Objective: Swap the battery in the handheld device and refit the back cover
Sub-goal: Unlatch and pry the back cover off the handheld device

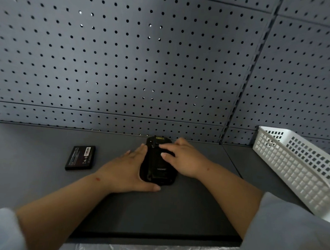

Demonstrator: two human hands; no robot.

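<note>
A black handheld device (158,169) lies back-up on the dark shelf, its back cover with a strap and small logo facing me. My left hand (127,168) cups the device's left side, thumb along its near edge. My right hand (183,159) rests on its right side with the fingers pressing on the upper part of the back. A loose black battery (80,157) with a white and red label lies flat to the left, apart from both hands.
A white plastic lattice basket (301,170) stands at the right of the shelf. A grey pegboard wall (126,60) rises right behind the device. The shelf's front edge (149,238) runs close to me, with foil-like wrap below it.
</note>
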